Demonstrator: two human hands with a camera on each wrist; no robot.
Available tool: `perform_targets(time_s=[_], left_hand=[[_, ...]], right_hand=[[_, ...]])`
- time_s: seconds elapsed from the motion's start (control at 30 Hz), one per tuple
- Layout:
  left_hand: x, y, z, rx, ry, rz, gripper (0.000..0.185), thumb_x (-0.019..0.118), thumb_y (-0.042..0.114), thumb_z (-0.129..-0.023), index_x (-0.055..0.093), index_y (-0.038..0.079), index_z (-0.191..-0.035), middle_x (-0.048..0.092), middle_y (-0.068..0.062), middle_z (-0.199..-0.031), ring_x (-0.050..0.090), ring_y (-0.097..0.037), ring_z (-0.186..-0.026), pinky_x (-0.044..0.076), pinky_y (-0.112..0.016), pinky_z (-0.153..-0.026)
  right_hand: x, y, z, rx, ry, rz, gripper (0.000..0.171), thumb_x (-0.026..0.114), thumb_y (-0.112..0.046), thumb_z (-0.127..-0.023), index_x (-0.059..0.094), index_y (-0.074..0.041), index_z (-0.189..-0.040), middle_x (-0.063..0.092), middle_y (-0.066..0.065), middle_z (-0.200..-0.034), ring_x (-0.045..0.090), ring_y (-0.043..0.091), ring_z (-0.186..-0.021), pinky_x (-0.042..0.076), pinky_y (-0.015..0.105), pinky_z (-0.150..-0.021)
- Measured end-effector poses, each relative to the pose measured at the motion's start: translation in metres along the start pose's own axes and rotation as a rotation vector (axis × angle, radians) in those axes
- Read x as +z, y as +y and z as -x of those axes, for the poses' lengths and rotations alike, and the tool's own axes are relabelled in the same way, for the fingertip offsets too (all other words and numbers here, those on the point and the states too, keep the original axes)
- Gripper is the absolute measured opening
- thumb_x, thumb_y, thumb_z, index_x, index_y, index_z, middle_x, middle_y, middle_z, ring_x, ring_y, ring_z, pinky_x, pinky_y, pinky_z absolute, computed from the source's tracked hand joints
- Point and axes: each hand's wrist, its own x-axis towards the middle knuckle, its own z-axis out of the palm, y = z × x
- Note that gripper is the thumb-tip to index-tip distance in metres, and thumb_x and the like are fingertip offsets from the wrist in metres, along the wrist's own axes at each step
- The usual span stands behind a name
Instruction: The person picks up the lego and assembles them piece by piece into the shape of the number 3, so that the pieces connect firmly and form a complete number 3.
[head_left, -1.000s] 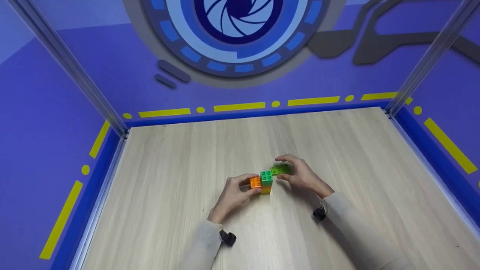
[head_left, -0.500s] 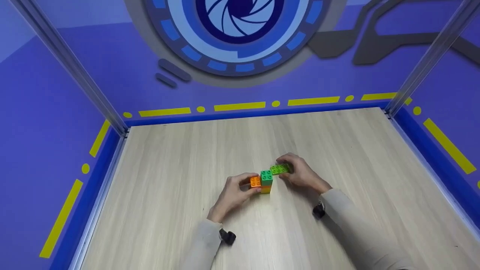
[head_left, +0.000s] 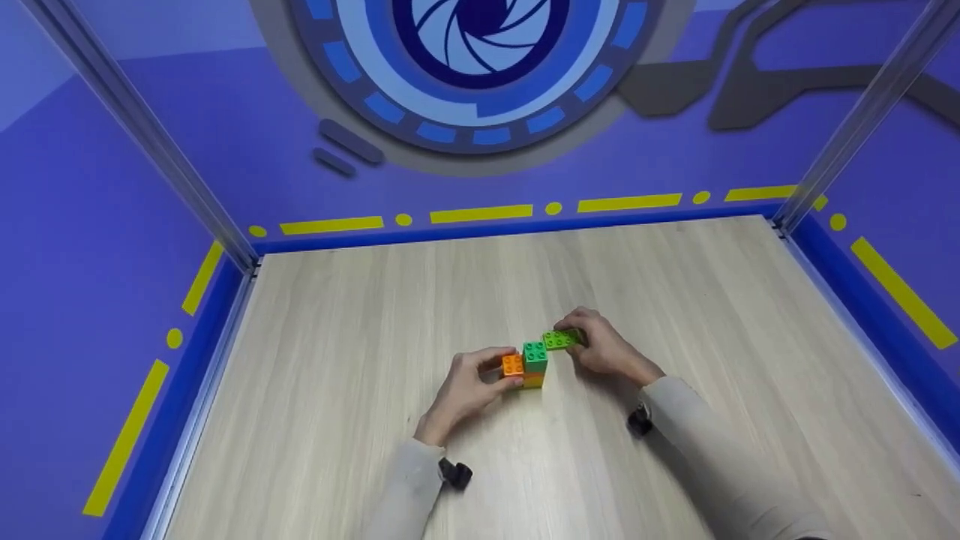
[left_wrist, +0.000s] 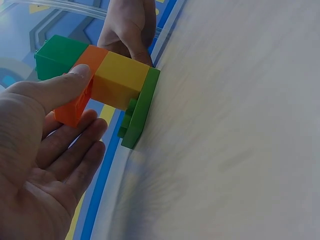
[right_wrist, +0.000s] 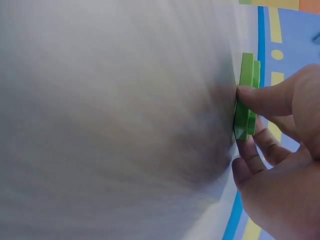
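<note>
Pale wood-grain table (head_left: pixel 675 300) boxed in by purple walls (head_left: pixel 90 225) with yellow dash-and-dot stripes (head_left: pixel 480 214) along a blue base, a big blue-and-white aperture graphic (head_left: pixel 480 45) top centre, silver corner posts (head_left: pixel 150 142) either side.

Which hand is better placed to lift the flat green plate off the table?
Probably the right hand: it already pinches the light green plate on the table. The left hand holds the brick stack.
</note>
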Motion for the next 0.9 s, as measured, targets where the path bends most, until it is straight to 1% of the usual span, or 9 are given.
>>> perform_targets(time_s=[0.13,0.33,0.6,0.8,0.9], left_hand=[[0.0,0.0,-0.001,-0.003,-0.005,-0.003,0.051,0.086,0.022,-0.092,0.071,0.01,-0.139,0.075,-0.006,-0.134,0.072,-0.019,-0.122,0.058,-0.036,-0.107],[0.0,0.001,0.0,-0.016,0.0,-0.019,0.049,0.086,0.025,-0.093,0.072,0.013,-0.138,0.075,-0.004,-0.134,0.072,-0.017,-0.12,0.058,-0.035,-0.106],[0.001,0.0,0.0,0.006,0.005,-0.007,0.047,0.084,0.021,-0.094,0.071,0.011,-0.139,0.074,-0.006,-0.135,0.072,-0.017,-0.121,0.059,-0.036,-0.106],[0.003,-0.001,-0.001,0.029,0.002,0.011,0.046,0.082,0.018,-0.095,0.071,0.009,-0.139,0.074,-0.007,-0.136,0.072,-0.017,-0.121,0.06,-0.033,-0.104],[0.003,-0.001,-0.002,0.033,0.002,0.008,0.046,0.083,0.017,-0.095,0.071,0.009,-0.139,0.074,-0.007,-0.136,0.072,-0.016,-0.121,0.06,-0.032,-0.104]], right_hand=[[-0.004,-0.003,0.0,0.0,-0.001,0.009,0.04,0.066,0.01,-0.092,0.073,-0.002,-0.13,0.065,0.014,-0.124,0.059,0.034,-0.121,0.053,0.055,-0.107],[-0.013,-0.016,0.0,-0.001,0.009,-0.007,0.043,0.066,0.012,-0.092,0.072,-0.002,-0.132,0.064,0.014,-0.127,0.059,0.034,-0.124,0.053,0.056,-0.111],[-0.025,-0.038,0.002,-0.059,0.032,-0.055,0.042,0.069,0.012,-0.094,0.073,-0.006,-0.132,0.064,0.012,-0.126,0.061,0.032,-0.121,0.054,0.057,-0.108],[-0.03,-0.054,0.004,-0.107,0.055,-0.059,0.039,0.071,0.008,-0.096,0.073,-0.007,-0.133,0.065,0.011,-0.125,0.062,0.031,-0.118,0.055,0.059,-0.105],[-0.031,-0.062,0.005,-0.125,0.054,-0.063,0.039,0.071,0.007,-0.097,0.073,-0.007,-0.133,0.065,0.011,-0.125,0.063,0.03,-0.117,0.056,0.057,-0.104]])
